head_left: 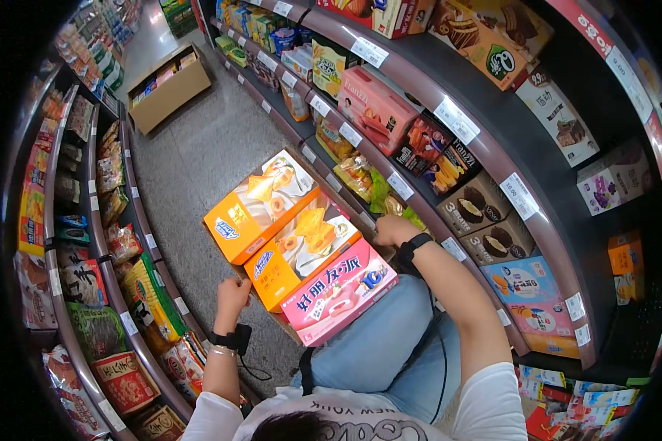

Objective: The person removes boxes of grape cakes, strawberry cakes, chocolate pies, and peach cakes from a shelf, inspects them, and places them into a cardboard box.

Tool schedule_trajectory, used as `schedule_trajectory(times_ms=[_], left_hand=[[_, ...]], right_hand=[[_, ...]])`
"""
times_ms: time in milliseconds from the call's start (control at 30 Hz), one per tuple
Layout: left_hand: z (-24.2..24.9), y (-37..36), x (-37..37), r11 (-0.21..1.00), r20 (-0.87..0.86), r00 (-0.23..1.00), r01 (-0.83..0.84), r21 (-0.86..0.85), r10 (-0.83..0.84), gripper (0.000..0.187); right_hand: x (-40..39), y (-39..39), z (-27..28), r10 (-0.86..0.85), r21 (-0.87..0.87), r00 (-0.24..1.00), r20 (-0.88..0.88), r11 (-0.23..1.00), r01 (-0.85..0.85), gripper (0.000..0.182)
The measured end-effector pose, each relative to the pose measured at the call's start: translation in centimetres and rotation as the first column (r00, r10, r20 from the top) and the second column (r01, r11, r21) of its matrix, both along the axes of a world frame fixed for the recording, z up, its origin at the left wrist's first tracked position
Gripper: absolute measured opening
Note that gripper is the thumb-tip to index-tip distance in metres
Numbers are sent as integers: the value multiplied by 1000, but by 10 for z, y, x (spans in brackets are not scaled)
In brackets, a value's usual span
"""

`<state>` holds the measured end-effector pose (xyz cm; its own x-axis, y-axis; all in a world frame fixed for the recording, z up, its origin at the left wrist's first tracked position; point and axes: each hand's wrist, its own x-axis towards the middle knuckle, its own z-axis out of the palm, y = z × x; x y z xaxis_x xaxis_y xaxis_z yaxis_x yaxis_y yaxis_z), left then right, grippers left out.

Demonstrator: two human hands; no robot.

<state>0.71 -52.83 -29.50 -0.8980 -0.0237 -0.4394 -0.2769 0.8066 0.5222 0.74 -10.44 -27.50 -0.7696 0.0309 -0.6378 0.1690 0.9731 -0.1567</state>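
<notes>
A cardboard carton rests by my knees, with snack boxes filling its top. Two orange boxes with pictures of pastries lie at its far side and middle, and a pink box with large Chinese lettering lies nearest to me. My left hand has its fingers closed on the carton's left edge. On the opposite side, my right hand is curled at the carton's right edge, close to the lower shelf; its fingertips are partly hidden.
Another open carton with packages stands farther up the aisle floor. Shelves of boxed snacks, including a pink Franzzi box and brown boxes, rise on my right. Bagged snacks line the left shelves. A black cable hangs from my left wrist.
</notes>
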Motion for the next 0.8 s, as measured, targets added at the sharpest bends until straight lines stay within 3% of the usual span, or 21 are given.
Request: schedule_trajectory(times_ms=[167, 267, 467, 800], left_hand=[[-2, -5, 0, 999, -9, 1000, 21, -24, -21, 37], [-7, -7, 2, 997, -86, 995, 47, -58, -51, 37], [-8, -8, 5, 994, -144, 988, 41, -98, -55, 36], [-5, -10, 10, 993, -217, 971, 87, -80, -102, 33]], right_hand=[[-6, -5, -4, 94, 27, 994, 57, 995, -96, 33], [-2, 1, -20, 106, -6, 994, -22, 994, -106, 30], [3, -2, -16, 128, -26, 992, -22, 991, -128, 30], [27, -4, -9, -10, -104, 998, -62, 995, 3, 30]])
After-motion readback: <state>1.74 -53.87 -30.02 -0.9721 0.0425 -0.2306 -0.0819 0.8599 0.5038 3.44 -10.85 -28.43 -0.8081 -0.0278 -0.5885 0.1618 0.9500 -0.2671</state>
